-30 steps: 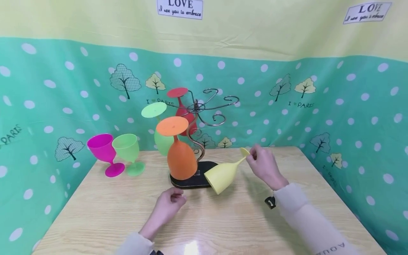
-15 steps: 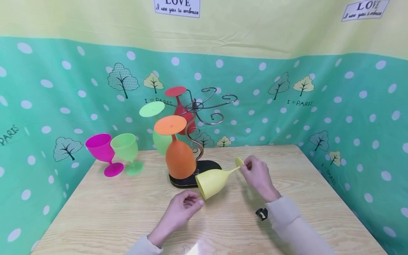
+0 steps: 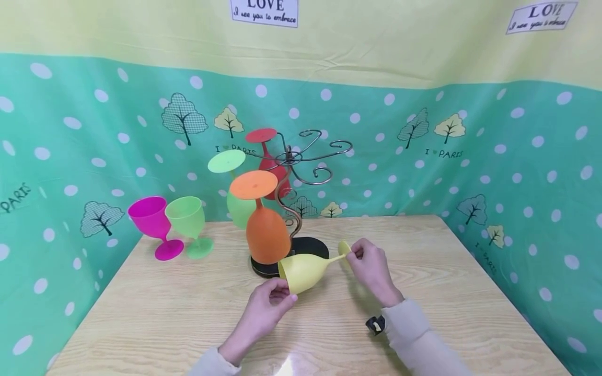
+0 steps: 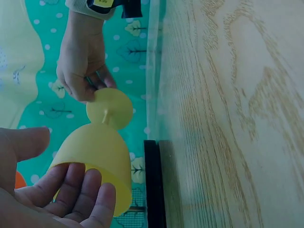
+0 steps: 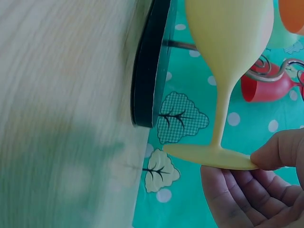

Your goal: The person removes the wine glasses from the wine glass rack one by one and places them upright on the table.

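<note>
- Head view: over the last second I've watched the yellow goblet (image 3: 303, 272) travel left and tip closer to level, its mouth reaching the left hand (image 3: 268, 309); I judge both hands are now positioned to share it. It is sideways in front of the rack's black base (image 3: 316, 246), between the hands.
- Left wrist view: I see the left fingers loosely curved at the goblet's mouth, thumb clear of the bowl; I can't tell whether they touch.
- Right wrist view: the right hand (image 5: 266, 190) pinches the foot's edge, stem and bowl beyond it.
</note>
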The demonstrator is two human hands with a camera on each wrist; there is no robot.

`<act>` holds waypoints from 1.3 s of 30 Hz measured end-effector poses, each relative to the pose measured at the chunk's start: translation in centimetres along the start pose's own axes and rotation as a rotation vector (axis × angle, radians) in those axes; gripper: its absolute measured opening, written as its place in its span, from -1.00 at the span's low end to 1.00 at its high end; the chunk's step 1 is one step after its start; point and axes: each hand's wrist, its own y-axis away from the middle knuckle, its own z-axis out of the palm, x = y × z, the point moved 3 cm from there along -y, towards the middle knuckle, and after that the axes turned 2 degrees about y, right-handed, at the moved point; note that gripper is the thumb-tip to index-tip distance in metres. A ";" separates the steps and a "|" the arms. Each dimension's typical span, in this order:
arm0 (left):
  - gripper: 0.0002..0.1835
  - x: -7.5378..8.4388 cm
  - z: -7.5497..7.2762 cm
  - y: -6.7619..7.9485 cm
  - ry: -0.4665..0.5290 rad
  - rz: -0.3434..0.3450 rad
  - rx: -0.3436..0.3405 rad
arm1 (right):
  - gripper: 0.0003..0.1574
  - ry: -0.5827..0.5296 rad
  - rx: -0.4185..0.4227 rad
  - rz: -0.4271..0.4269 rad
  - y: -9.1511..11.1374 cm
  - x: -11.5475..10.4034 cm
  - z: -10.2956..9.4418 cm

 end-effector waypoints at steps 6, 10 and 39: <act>-0.82 1.9 -0.5 0.3 0.011 -0.010 0.075 | -0.95 -0.046 -0.009 0.036 0.3 -0.2 1.2; -0.87 3.3 -0.9 0.6 0.028 0.009 0.145 | -0.95 -0.081 -0.034 0.074 0.8 -0.4 2.0; -0.96 5.1 -6.7 0.0 -0.096 0.009 0.280 | -0.80 -0.391 -0.208 0.163 1.4 -1.5 4.6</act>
